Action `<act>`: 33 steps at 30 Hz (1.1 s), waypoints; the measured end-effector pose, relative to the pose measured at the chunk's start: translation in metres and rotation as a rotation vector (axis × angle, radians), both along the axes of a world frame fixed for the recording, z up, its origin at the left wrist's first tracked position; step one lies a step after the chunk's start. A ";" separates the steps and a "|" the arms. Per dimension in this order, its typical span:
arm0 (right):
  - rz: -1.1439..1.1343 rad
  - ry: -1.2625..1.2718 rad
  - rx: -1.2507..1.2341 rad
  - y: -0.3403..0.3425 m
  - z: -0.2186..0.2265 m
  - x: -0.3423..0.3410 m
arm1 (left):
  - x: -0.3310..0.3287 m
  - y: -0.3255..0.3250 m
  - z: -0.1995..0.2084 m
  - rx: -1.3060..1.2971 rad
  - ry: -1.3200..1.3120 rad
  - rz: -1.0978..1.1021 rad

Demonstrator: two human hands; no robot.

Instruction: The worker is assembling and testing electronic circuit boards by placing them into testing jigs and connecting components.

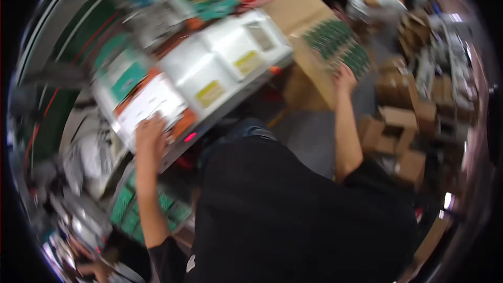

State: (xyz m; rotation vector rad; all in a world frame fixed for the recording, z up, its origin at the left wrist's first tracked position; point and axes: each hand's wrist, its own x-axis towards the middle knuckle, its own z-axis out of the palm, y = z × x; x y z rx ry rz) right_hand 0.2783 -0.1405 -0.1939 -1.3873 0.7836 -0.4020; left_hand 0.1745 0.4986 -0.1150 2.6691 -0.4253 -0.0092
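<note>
Head: right hand [344,78] at ridged green pieces [330,39]

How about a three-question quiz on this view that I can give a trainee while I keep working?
1. Multiple choice: what is nearest the right hand? A: the white sheet. B: the green boards. C: a yellow label.
2. True or false: the left hand is at the cardboard box.
3. Fill in the number: the pale casings between the hands bear ___ yellow labels.

Key:
1. B.
2. False: it is at the white sheet, though blur hides whether it grips anything.
3. Two.
</note>
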 end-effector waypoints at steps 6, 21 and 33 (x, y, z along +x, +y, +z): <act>0.134 0.065 -0.435 -0.017 0.004 0.026 | 0.008 0.024 0.015 0.009 0.139 0.073; 0.827 0.146 -1.278 -0.015 -0.067 0.098 | 0.016 0.012 0.011 0.076 0.111 0.368; 0.599 -0.166 -0.276 0.069 0.072 0.106 | 0.047 -0.054 0.012 0.216 -0.067 0.416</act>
